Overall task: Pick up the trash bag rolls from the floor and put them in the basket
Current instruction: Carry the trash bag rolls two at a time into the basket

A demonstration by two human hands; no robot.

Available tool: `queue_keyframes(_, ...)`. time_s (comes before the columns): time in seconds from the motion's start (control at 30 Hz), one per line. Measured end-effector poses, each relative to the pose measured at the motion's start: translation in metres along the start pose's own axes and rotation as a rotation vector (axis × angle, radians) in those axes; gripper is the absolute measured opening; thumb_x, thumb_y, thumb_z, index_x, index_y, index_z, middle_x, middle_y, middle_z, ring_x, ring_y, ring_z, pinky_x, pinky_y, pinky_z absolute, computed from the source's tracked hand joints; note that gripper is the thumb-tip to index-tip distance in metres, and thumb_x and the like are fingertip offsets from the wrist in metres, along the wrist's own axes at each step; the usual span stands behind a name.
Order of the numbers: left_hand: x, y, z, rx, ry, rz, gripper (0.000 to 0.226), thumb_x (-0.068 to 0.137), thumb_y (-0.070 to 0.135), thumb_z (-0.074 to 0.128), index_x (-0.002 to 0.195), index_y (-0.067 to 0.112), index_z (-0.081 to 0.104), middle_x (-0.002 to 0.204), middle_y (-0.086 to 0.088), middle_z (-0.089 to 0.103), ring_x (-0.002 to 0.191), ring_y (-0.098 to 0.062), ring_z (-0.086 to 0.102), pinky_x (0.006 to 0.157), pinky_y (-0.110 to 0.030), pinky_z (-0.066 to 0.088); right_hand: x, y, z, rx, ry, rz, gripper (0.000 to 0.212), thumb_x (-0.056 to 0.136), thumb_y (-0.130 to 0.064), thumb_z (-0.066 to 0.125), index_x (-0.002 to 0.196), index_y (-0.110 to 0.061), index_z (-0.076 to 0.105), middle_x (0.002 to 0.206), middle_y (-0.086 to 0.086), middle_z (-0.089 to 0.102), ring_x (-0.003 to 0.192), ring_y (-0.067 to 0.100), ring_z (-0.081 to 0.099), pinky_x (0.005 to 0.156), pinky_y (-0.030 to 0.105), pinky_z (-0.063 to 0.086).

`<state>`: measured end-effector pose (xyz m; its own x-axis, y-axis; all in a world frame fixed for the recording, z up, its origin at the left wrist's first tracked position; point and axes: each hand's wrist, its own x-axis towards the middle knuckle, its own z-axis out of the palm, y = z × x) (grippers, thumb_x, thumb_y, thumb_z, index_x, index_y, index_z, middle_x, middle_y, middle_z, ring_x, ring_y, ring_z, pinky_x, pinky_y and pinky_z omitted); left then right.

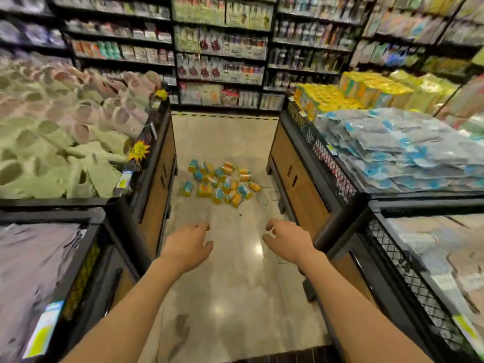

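From the head camera, the trash bag rolls [221, 182] lie scattered in a loose heap on the pale tiled floor [235, 284] at twelve o'clock from the hands, well apart from both. They are small yellow, orange and blue packs, some touching, some lying loose at the edges of the heap.

The left hand [187, 247] is stretched forward over the aisle, fingers loosely curled, holding nothing. The right hand [286, 239] matches it at three o'clock, fingers loosely curled too, nothing in its grasp.

At ten o'clock a black-framed display bin [157, 158] is heaped with green and pink slippers. At two o'clock a mesh-sided bin [327, 155] carries stacked blue-and-clear flat packets, with yellow packs behind them. Stocked shelves [220, 53] close the aisle at twelve o'clock, too blurred to read.
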<state>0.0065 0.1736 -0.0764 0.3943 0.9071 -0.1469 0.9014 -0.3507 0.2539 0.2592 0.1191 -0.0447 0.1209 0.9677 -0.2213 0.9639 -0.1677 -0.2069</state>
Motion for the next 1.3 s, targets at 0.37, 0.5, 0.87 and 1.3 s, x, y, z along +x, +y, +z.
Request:
queue_keyframes(0.37, 0.208, -0.06, -0.015, -0.097, -0.017, -0.134, 0.046, 0.098, 0.043, 0.051, 0.14, 0.024, 0.049, 0.132, 0.0, 0.059, 0.113, -0.021, 0.061, 0.086, -0.036, 0.053, 0.242, 0.008, -0.005, 0.093, -0.045, 0.003, 0.04, 0.096, -0.047, 0.054, 0.127, -0.024, 0.06, 0.122, -0.001, 0.067, 0.11, 0.021, 0.062, 0.085, 0.036, 0.053)
queue_keyframes(0.5, 0.288, -0.079, -0.029, -0.086, -0.032, -0.197, 0.046, 0.095, 0.045, 0.052, 0.136, 0.025, 0.052, 0.122, 0.001, 0.063, 0.107, -0.019, 0.063, 0.082, -0.035, 0.055, 0.334, 0.008, -0.017, 0.098, -0.079, -0.017, 0.041, 0.095, -0.051, 0.053, 0.127, -0.027, 0.06, 0.12, -0.002, 0.068, 0.109, 0.02, 0.064, 0.086, 0.037, 0.054)
queue_keyframes(0.87, 0.5, -0.156, -0.035, -0.132, -0.11, -0.306, 0.037, 0.095, 0.043, 0.053, 0.128, 0.026, 0.052, 0.119, 0.004, 0.061, 0.104, -0.018, 0.061, 0.08, -0.035, 0.052, 0.579, -0.012, -0.034, 0.136, -0.18, -0.029, 0.038, 0.093, -0.05, 0.055, 0.123, -0.026, 0.058, 0.116, -0.001, 0.068, 0.107, 0.023, 0.064, 0.077, 0.036, 0.05)
queue_keyframes(1.3, 0.765, -0.245, -0.042, -0.254, -0.291, -0.385, 0.046, 0.094, 0.05, 0.054, 0.134, 0.028, 0.05, 0.129, 0.002, 0.06, 0.113, -0.022, 0.062, 0.089, -0.041, 0.054, 0.84, -0.037, -0.046, 0.197, -0.325, 0.097, 0.053, 0.094, -0.052, 0.058, 0.136, -0.021, 0.053, 0.127, 0.003, 0.065, 0.118, 0.024, 0.061, 0.078, 0.032, 0.044)
